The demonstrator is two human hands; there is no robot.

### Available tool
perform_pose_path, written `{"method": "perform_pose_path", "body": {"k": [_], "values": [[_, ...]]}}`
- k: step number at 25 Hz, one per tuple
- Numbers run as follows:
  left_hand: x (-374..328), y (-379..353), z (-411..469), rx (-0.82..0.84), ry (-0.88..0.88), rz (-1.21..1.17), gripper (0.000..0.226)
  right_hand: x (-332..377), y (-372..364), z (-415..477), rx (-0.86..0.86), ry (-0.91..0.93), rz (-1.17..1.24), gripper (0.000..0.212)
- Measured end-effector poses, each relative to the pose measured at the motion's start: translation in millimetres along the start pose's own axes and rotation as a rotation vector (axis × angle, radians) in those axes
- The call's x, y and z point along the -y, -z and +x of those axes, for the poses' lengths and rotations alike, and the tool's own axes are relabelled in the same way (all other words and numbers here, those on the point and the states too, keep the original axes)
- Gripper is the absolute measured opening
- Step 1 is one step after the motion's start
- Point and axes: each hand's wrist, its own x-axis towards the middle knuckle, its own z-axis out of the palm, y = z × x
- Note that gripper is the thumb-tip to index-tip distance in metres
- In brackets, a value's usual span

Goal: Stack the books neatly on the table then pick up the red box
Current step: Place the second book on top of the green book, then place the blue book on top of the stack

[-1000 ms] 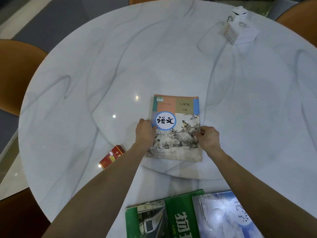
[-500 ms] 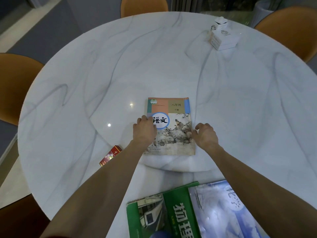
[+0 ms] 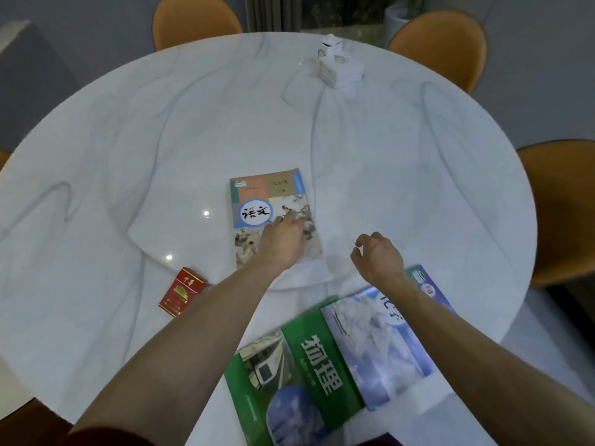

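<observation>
A textbook with a painted cover (image 3: 267, 201) lies flat on the raised centre disc of the round marble table (image 3: 161, 140). My left hand (image 3: 283, 239) rests flat on its lower half, fingers spread. My right hand (image 3: 376, 255) hovers to the book's right, loosely curled and holding nothing. Near the front edge a green book (image 3: 299, 378) lies partly under a blue-white book (image 3: 383, 342), which my right forearm crosses. A small red box (image 3: 182, 291) lies left of my left forearm.
White boxes (image 3: 339, 64) stand stacked at the far side of the table. Orange chairs (image 3: 441, 43) ring the table, one close at the right (image 3: 560, 207). The table's front edge runs just below the green book.
My right hand has let go of the painted book's right edge and pulled back to the right. My left hand slid from the book's left edge onto its cover. The camera has tilted up.
</observation>
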Motion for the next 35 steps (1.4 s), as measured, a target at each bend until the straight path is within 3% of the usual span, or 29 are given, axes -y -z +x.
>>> {"method": "perform_pose_path", "body": {"k": [11,17,21,27,31,35], "values": [[-86.3,-48.8,-18.0,0.163,-0.287,-0.033,0.032,-93.8,-26.6,-102.0,-0.029,-0.350,0.067,0.028],[-118.0,-80.3,-20.5,0.272,-0.353,-0.046,0.031,-117.3,-51.4,-153.7,-0.012,-0.577,0.164,0.030],[-124.5,-97.5,-24.8,0.320,-0.300,-0.053,0.036,-120.0,-67.0,-171.8,-0.001,-0.838,0.411,0.032],[-126.7,-104.0,-14.8,0.367,-0.130,-0.261,0.037,-105.9,-65.8,-160.2,-0.119,-1.163,1.050,0.035],[-120.3,-97.2,-7.9,0.427,-0.060,-0.530,0.033,-106.9,-73.6,-156.8,-0.126,-1.179,1.073,0.037],[-115.0,-90.7,-12.4,0.396,-0.025,-0.698,0.032,-108.4,-76.1,-156.2,-0.142,-1.205,1.155,0.020]]}}
